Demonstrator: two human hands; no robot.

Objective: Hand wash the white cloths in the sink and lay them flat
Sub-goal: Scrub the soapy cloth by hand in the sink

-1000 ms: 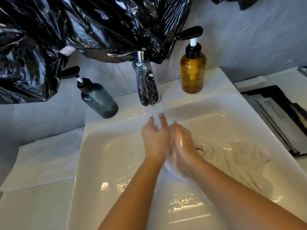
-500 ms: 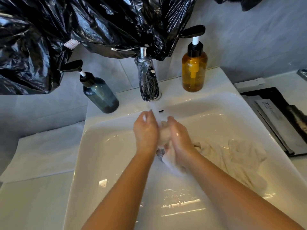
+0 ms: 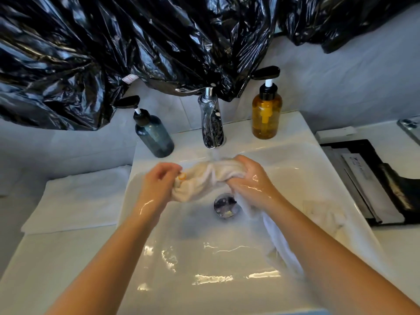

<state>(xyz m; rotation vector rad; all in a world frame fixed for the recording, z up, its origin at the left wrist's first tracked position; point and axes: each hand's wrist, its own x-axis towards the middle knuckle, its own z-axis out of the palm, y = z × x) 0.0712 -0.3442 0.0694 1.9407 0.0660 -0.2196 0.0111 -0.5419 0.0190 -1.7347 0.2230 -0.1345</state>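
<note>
Stretching a white cloth (image 3: 211, 176) under the tap (image 3: 211, 123) at the sink's (image 3: 227, 298) 12 o'clock, the left hand (image 3: 159, 180) and right hand (image 3: 250, 180) each clench one bunched end. Soaked, it should be limp, heavy and slippery, so gathered ends look like the safest hold. Another cloth (image 3: 325, 212) lies at 3 o'clock. Print on the papers (image 3: 354, 164) is too small to read, and the amber bottle (image 3: 267, 114) shows no legible label.
</note>
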